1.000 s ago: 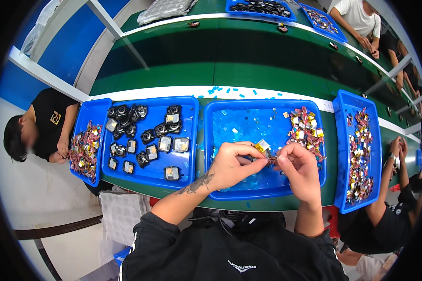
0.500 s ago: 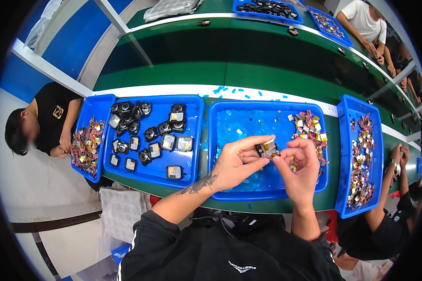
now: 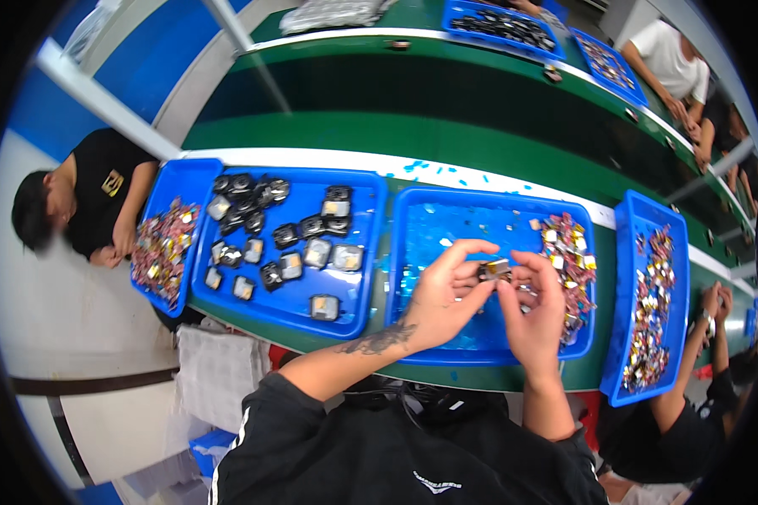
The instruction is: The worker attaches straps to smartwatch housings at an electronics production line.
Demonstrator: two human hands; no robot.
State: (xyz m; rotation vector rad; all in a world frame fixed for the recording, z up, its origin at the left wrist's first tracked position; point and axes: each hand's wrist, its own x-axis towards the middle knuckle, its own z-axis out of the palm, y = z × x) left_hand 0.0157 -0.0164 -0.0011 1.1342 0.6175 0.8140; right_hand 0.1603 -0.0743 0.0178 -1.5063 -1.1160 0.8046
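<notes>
Over the middle blue tray (image 3: 398,252), my two hands meet around a small black device housing (image 3: 495,271) with a silver-and-yellow battery pouch on it. My left hand (image 3: 453,296) pinches it between thumb and fingers. My right hand (image 3: 537,307) closes in from the other side, its thumb and fingertips at the housing's edge; motion blur hides the exact contact. Battery pouches with red wires (image 3: 568,265) are heaped at the tray's right side, and blue film bits lie across its floor.
Left of me, a blue tray (image 3: 377,252) holds black housings (image 3: 324,306), several bearing silver pouches. Beyond it, another tray holds wired pouches (image 3: 167,248); a co-worker (image 3: 114,194) sits beside it. A further pouch tray (image 3: 621,320) stands right. Behind the white ledge runs a green belt (image 3: 337,126).
The view has shifted, so the trays appear slightly lower and farther right. The housing has tilted in my hands, and its pouch face shows less.
</notes>
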